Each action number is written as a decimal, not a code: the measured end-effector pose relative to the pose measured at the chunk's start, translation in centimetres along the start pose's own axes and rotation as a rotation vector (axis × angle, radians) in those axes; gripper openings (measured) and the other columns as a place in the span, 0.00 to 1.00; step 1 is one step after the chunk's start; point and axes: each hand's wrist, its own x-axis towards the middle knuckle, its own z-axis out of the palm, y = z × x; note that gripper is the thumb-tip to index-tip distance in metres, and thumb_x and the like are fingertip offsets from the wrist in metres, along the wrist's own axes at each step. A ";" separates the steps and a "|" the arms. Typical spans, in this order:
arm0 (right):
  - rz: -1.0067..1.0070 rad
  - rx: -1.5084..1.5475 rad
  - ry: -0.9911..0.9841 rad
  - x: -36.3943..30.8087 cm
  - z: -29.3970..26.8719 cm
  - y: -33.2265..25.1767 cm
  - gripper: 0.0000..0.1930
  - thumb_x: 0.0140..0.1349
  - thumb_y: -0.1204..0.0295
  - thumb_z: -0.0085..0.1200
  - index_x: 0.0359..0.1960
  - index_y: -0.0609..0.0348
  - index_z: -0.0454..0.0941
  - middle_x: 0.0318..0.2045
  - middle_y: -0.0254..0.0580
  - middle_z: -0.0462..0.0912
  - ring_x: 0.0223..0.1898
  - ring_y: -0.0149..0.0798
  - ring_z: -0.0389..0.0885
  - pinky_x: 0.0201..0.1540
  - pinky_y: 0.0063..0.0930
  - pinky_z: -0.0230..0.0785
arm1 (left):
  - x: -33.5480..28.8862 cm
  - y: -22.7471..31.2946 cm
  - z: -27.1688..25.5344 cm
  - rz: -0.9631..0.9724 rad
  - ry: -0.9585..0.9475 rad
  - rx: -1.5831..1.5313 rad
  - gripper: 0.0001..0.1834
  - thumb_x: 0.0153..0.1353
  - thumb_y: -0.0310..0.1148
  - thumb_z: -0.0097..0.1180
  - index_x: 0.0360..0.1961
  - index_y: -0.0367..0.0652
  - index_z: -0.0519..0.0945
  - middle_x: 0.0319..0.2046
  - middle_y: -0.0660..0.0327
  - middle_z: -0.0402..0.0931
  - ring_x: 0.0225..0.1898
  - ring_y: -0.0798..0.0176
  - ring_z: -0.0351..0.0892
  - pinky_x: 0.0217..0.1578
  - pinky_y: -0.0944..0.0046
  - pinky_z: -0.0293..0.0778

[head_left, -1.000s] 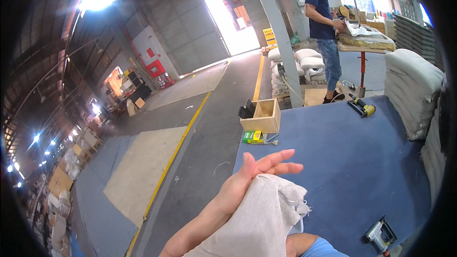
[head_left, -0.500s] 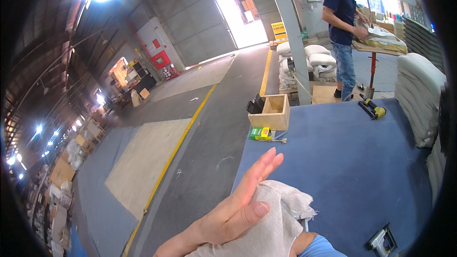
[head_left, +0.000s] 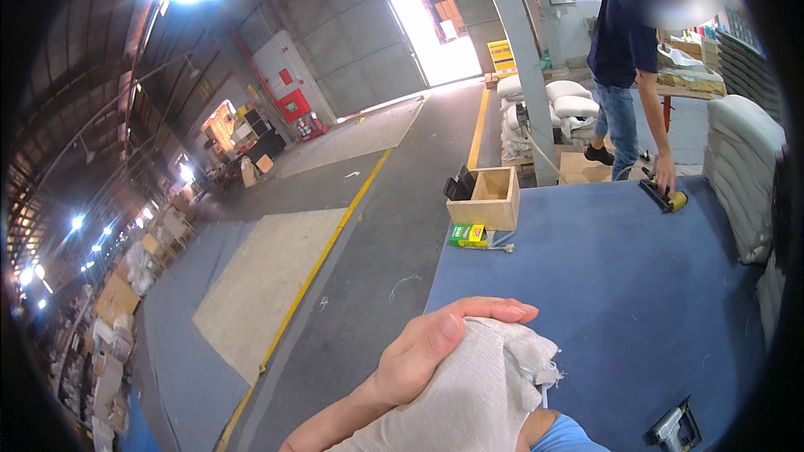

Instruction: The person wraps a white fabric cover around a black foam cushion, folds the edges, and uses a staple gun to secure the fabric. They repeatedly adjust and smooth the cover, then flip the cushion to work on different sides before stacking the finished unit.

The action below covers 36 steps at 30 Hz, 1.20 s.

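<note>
Floor, at left, carries a pale panel [head_left: 268, 285] and a yellow line [head_left: 345, 222] that runs along its right side. Left hand [head_left: 427, 343] of the wearer lies over the upper end of a beige cloth [head_left: 452, 393], low in the middle of the view. Its fingers are extended and close together, not clenched; they point right across the top of the cloth, and the tips pass just beyond the fold. Pressure of the palm cannot be judged. Cloth lies below the fingers, in front of the wearer; its long axis rises from the lower edge up and to the right, crossing the line of the fingers. Left hand is the nearer one in view. Frayed edge of the cloth faces right.

Beyond sit a green and yellow carton [head_left: 467, 235] and a wooden box [head_left: 494, 216] with black pieces. Blue sleeve [head_left: 569, 435] shows beside the cloth; the right hand is hidden, state not determinable.

Blue table [head_left: 603, 310] extends right. Co-worker's hand [head_left: 664, 176] appears to touch a black and yellow tool [head_left: 662, 198]. Silver tool [head_left: 672, 431] lies near the lower edge; stacked cushions [head_left: 741, 180] stand at far right.
</note>
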 end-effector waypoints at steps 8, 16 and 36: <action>0.012 0.047 -0.057 -0.1 0.7 0.5 0.22 0.69 0.66 0.64 0.59 0.66 0.79 0.51 0.47 0.85 0.51 0.47 0.86 0.59 0.44 0.76 | -1.7 1.7 0.3 -0.006 -0.025 0.119 0.40 0.74 0.51 0.49 0.74 0.28 0.62 0.78 0.38 0.54 0.80 0.46 0.52 0.78 0.48 0.47; 0.000 0.092 -0.161 -0.1 0.7 -1.0 0.21 0.69 0.66 0.64 0.59 0.66 0.79 0.51 0.47 0.85 0.51 0.47 0.86 0.59 0.45 0.76 | -4.6 5.8 -0.9 -0.023 -0.242 0.701 0.48 0.80 0.43 0.46 0.79 0.24 0.31 0.82 0.35 0.28 0.84 0.44 0.25 0.80 0.52 0.32; -0.178 -0.268 0.016 -2.0 11.6 -7.4 0.24 0.65 0.70 0.65 0.61 0.68 0.79 0.58 0.56 0.83 0.59 0.54 0.83 0.67 0.45 0.70 | -21.7 9.3 6.0 -0.394 0.224 0.993 0.45 0.76 0.40 0.51 0.80 0.30 0.38 0.62 0.25 0.70 0.56 0.28 0.81 0.57 0.45 0.76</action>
